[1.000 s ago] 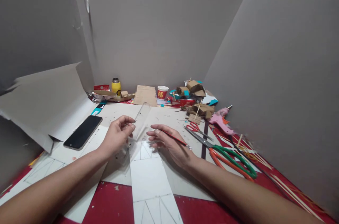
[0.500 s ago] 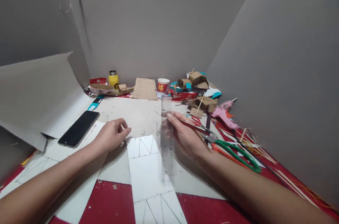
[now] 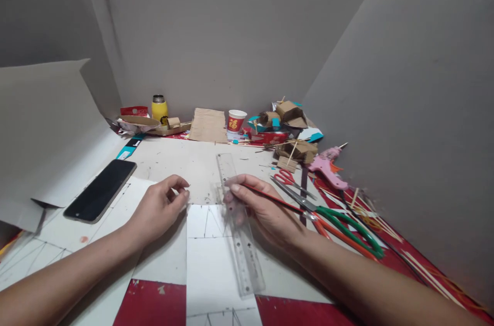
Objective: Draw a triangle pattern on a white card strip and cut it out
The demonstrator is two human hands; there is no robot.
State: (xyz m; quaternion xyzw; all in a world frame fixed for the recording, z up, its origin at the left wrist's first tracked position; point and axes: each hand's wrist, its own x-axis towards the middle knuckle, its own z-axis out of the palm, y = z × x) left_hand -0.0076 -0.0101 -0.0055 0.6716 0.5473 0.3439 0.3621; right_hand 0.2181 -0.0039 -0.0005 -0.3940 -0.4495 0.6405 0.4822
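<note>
My right hand grips a clear plastic ruler, which slants over the right edge of a white paper strip. A slim red-and-black pencil also lies in this hand, pointing back past the knuckles. Dark ruled lines and zigzags mark the strip at its far and near parts. Close to the strip's far left corner, my left hand is loosely curled; thumb and index tips sit slightly apart with nothing visible between them.
A phone lies on white paper at left, beside a raised curved sheet. Green-and-orange scissors, red scissors and a pink glue gun lie right. Behind stand a paper cup, yellow bottle and cardboard pieces.
The ruler has swung from nearly upright to a slant, its far end leftward and near end rightward. My right hand has moved slightly left and nearer. My left hand has barely shifted.
</note>
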